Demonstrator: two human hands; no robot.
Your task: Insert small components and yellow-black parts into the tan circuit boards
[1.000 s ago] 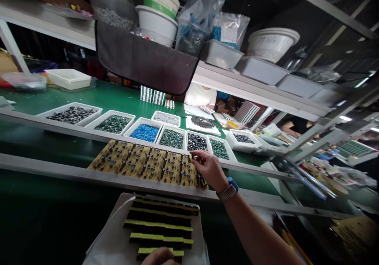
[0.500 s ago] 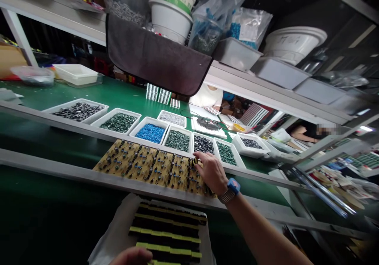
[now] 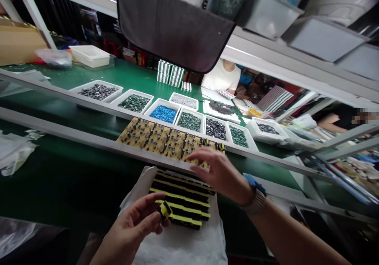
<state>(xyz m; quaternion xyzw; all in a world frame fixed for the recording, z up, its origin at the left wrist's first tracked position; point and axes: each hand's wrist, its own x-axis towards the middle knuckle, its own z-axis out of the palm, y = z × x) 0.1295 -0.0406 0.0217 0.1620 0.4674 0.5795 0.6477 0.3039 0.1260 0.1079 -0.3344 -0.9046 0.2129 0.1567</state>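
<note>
My left hand [image 3: 132,225] pinches a small black-and-yellow transformer [image 3: 165,210] between thumb and fingers. Beneath it, rows of similar transformers [image 3: 185,199] lie on a white-lined tray [image 3: 180,247]. My right hand [image 3: 226,174], with a blue watch-like band at the wrist, hovers between those rows and the brown circuit board panel [image 3: 160,138]. Its fingers are apart and slightly curled, with nothing visible in them. The panel rests on the rail-edged bench and carries many small upright components. Several black-and-yellow transformers [image 3: 220,147] stand at its right end, partly behind my hand.
White bins of blue parts [image 3: 162,114], green parts [image 3: 189,121] and dark parts [image 3: 215,128] line the panel's far side. Metal rails [image 3: 97,141] run along the bench. A shelf with a hanging dark cloth [image 3: 174,28] is overhead. Another person [image 3: 223,75] sits across the bench.
My right hand has drawn back from the panel toward me. My left hand has risen from the rows with a transformer in it. The view has shifted, with the scene higher in frame.
</note>
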